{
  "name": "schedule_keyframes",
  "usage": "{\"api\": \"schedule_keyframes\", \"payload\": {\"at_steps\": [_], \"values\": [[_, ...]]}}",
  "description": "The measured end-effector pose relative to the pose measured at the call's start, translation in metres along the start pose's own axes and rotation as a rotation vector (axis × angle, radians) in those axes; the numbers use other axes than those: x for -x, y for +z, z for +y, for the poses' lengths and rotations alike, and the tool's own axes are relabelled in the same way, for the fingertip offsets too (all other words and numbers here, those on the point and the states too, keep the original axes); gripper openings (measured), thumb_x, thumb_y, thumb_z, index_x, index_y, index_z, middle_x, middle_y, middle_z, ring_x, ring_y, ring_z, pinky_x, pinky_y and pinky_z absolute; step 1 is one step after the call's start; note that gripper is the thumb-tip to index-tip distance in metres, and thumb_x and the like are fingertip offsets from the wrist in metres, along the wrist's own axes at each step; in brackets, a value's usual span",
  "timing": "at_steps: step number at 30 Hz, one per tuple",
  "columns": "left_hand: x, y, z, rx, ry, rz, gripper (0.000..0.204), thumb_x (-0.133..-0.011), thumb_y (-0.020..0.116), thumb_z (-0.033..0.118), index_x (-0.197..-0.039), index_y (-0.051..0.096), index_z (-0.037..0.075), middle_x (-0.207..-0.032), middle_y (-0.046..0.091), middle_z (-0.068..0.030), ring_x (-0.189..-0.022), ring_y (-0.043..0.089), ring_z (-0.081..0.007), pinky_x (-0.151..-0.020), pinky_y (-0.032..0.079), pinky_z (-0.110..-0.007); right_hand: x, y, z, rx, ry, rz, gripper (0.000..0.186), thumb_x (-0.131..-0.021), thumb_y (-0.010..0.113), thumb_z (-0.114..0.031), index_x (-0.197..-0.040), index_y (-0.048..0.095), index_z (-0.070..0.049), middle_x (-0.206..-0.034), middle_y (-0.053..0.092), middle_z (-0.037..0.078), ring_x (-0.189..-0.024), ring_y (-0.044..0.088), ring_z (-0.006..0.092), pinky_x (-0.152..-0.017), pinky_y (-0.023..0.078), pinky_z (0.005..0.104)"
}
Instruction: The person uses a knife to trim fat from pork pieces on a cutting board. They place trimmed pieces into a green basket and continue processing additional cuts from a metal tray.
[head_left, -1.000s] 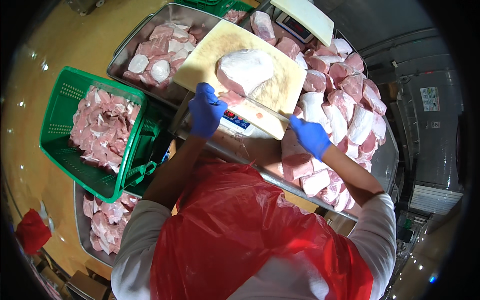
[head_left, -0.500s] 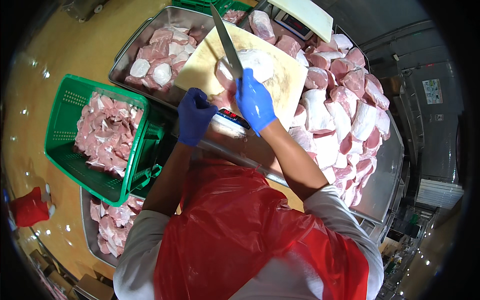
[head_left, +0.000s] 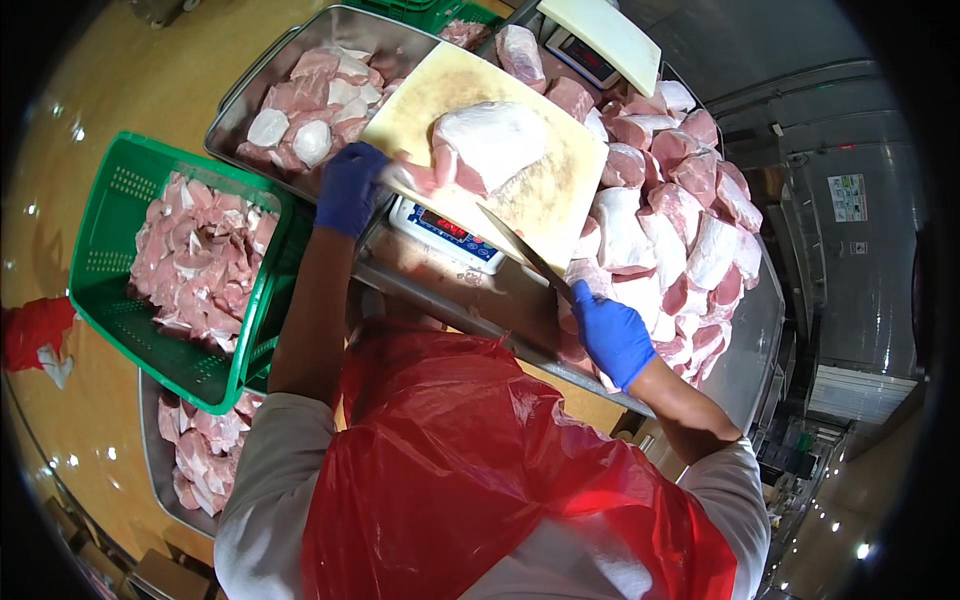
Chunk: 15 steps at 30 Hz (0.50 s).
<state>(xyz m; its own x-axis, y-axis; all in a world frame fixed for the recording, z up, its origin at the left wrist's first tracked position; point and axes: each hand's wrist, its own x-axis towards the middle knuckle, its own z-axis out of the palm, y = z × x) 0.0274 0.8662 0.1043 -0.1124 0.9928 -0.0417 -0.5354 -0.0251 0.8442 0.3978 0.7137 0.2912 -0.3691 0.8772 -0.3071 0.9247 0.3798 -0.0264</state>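
A large piece of pork [head_left: 492, 145] with a white fat cap lies on the cream cutting board [head_left: 565, 180]. My left hand [head_left: 350, 188], in a blue glove, is closed at the board's left edge on a pink strip of meat [head_left: 415, 176], blurred by motion; whether it still joins the large piece I cannot tell. My right hand [head_left: 612, 335], gloved in blue too, grips the handle of a long knife [head_left: 532, 250]. Its blade slants across the board's near edge, the tip close to the pork. Under the board's near-left side shows a digital scale [head_left: 447, 240].
Many pork pieces [head_left: 665, 230] are heaped on the metal table at right. Left of the board stands a metal tub [head_left: 235, 125] of cut meat. A green basket [head_left: 105, 260] of trimmings sits nearer, above another meat tub [head_left: 152, 440]. Another scale [head_left: 585, 55] is at the back.
My right hand has swung the knife from above the pork down to the near right. My left hand has moved left and slightly up with a meat strip. More of the near scale shows.
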Motion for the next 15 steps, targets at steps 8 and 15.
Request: {"api": "schedule_keyframes", "payload": {"at_steps": [8, 15], "values": [[0.019, 0.095, 0.015, -1.237, 0.953, 0.103, 0.034, -0.075, 0.084, 0.019, -0.1, 0.064, 0.006, -0.118, 0.054, -0.0152, -0.105, 0.055, -0.0355, -0.088, 0.047, -0.045, -0.085, 0.018, -0.062, -0.379, 0.055, 0.407, 0.02, -0.092, 0.048, -0.003, -0.111, 0.042, 0.003, -0.082, 0.062, 0.033, -0.069, 0.065, 0.0473, -0.059, 0.052, 0.0556], [0.023, 0.076, 0.008, -1.376, 0.911, 0.13, 0.027, -0.07, 0.08, 0.012, -0.089, 0.063, 0.008, -0.108, 0.055, -0.0151, -0.096, 0.054, -0.0413, -0.083, 0.047, -0.048, -0.199, -0.008, -0.107, -0.399, 0.079, 0.397, 0.023, -0.096, 0.049, -0.012, -0.113, 0.043, 0.001, -0.094, 0.064, 0.032, -0.079, 0.067, 0.0467, -0.07, 0.055, 0.0528]]}}
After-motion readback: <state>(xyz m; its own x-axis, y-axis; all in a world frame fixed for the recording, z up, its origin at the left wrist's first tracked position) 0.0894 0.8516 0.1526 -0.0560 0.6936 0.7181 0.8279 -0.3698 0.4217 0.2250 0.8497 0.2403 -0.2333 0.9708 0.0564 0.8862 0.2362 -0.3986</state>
